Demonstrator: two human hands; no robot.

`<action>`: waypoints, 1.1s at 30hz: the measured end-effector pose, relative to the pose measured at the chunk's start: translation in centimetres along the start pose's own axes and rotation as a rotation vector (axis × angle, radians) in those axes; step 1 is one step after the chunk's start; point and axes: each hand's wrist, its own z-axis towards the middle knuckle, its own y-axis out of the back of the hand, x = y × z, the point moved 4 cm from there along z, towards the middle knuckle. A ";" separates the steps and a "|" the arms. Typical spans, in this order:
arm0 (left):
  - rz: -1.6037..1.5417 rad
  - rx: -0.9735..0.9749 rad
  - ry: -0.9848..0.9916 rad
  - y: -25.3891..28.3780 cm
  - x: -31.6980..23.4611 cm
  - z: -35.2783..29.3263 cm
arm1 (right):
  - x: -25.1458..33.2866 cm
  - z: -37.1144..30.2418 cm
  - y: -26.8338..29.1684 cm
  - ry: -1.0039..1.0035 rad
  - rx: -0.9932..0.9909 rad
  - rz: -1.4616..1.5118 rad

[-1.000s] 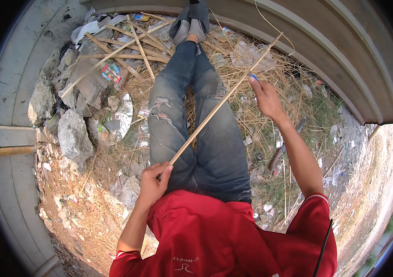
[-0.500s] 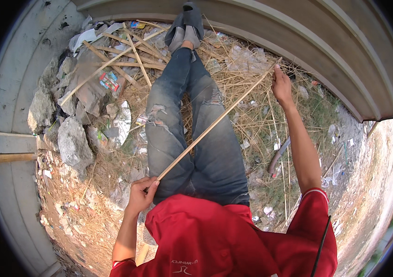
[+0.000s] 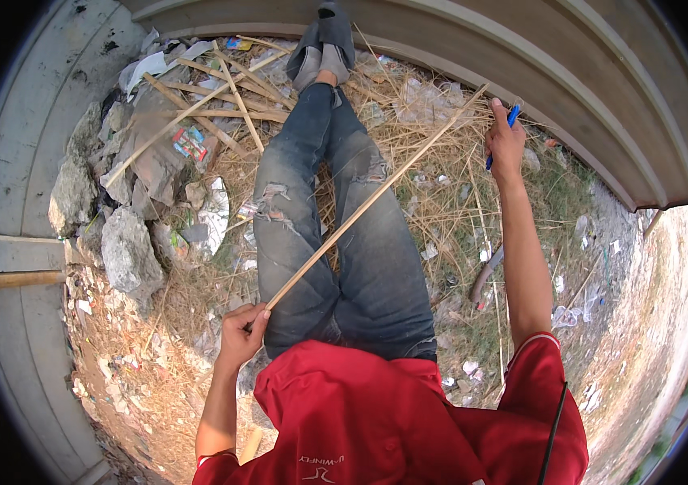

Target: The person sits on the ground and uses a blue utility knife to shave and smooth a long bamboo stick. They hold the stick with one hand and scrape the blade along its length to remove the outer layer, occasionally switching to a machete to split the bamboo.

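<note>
A long, thin bamboo strip (image 3: pixel 372 196) slants across my outstretched legs in ripped jeans. My left hand (image 3: pixel 240 333) pinches its near end between thumb and fingers, beside my thigh. Its far end rises toward the upper right, close to the thumb of my right hand (image 3: pixel 506 145). That hand is closed around a slim blue tool (image 3: pixel 514 115), which pokes out above and below the fist. Its exact kind is hidden by the fingers. Strip and right hand look slightly apart.
Several bamboo strips (image 3: pixel 239 105) lie crossed left of my feet. Grey rocks (image 3: pixel 130 250) are heaped along the left wall (image 3: pixel 16 186). Ribbed metal sheeting (image 3: pixel 603 73) curves past the far right. Dry shavings, litter and a bent pipe (image 3: pixel 487 275) cover the ground.
My right hand has left the strip's far end, turned and shifted slightly right; the blue tool in it now shows. My left hand, still gripping the strip, has moved slightly left.
</note>
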 end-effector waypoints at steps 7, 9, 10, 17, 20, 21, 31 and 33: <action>0.052 -0.002 -0.059 0.3 -0.9 0.1 | 1.5 1.6 -0.5 0.256 0.067 -0.538; 0.048 -0.008 -0.049 0.5 -0.9 0.2 | 0.3 3.1 0.0 0.329 0.135 -0.591; 0.047 -0.011 -0.042 0.6 -0.9 0.2 | 0.2 4.1 0.9 0.319 0.091 -0.570; 0.121 -0.007 0.044 2.9 2.0 -1.2 | 1.2 8.1 7.5 0.123 -0.203 -0.241; 0.040 -0.096 0.037 1.2 1.3 -0.9 | 2.4 3.6 3.6 0.035 0.002 -0.311; 0.009 -0.125 0.038 0.3 0.8 -0.2 | 2.3 1.9 2.2 0.015 0.079 -0.338; -0.029 -0.806 -0.325 3.0 -8.0 9.5 | 2.3 -13.1 -9.6 -0.044 0.613 -0.216; -0.017 -1.146 -0.426 9.1 -10.6 10.4 | 2.7 -14.7 -11.1 0.027 0.705 -0.267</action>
